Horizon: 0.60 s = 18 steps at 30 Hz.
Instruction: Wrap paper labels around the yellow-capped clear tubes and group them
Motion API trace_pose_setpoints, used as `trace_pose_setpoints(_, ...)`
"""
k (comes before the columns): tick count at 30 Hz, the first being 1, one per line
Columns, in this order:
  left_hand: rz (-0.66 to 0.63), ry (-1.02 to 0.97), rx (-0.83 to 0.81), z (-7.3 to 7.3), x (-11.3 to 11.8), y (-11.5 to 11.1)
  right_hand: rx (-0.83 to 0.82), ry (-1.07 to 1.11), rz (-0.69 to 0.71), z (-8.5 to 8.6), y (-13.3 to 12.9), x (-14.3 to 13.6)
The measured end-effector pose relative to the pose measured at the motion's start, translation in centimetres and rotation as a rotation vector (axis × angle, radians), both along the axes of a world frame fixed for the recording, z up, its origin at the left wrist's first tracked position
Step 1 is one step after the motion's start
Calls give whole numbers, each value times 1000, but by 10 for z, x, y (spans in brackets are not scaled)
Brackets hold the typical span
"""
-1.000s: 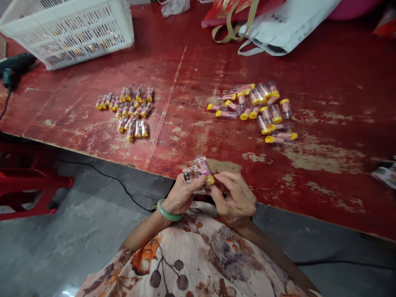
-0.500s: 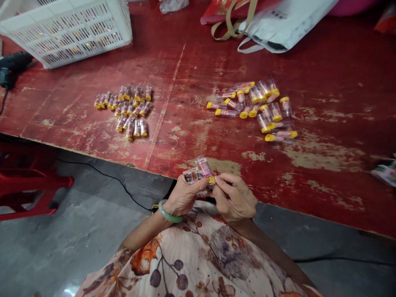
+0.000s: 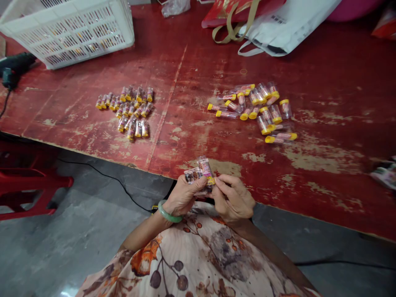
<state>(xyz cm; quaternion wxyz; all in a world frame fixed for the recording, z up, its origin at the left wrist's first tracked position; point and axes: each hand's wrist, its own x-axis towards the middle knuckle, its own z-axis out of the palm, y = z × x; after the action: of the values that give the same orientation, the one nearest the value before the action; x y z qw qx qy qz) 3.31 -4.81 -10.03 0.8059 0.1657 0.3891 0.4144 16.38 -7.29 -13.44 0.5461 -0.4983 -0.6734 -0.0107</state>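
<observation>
My left hand (image 3: 182,194), with a green bangle at its wrist, is closed over small printed packets by the table's front edge. One printed packet (image 3: 192,175) lies flat under the thumb. Another, a pink packet (image 3: 204,166) in clear plastic with a yellow lower end, sticks up slantwise beside it. My right hand (image 3: 235,199) has thumb and index finger pinched at that yellow end. What the fingertips cover is hidden. Beyond my hands lie a left group of small yellow-ended tubes (image 3: 131,109) and a right group of larger clear tubes (image 3: 262,99) with yellow caps.
A white slatted basket (image 3: 89,37) stands at the back left of the worn red table (image 3: 182,140), near a dark corded tool (image 3: 15,68). Bags, among them a white bag (image 3: 287,29), lie at the back right. A red stool (image 3: 34,185) is at left.
The view has shifted slightly, so the table's things appear a little lower. Both hands keep almost the same grip, with the right fingers still at the yellow end.
</observation>
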Motion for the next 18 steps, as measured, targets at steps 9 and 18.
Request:
trace_pose_setpoints(9,11,90,78,6,-12,5,8,-62,52,4,9,-3)
trace_pose_setpoints(18,179,1106,444,-12,-145,81,-24,-143,113,-6,7,29)
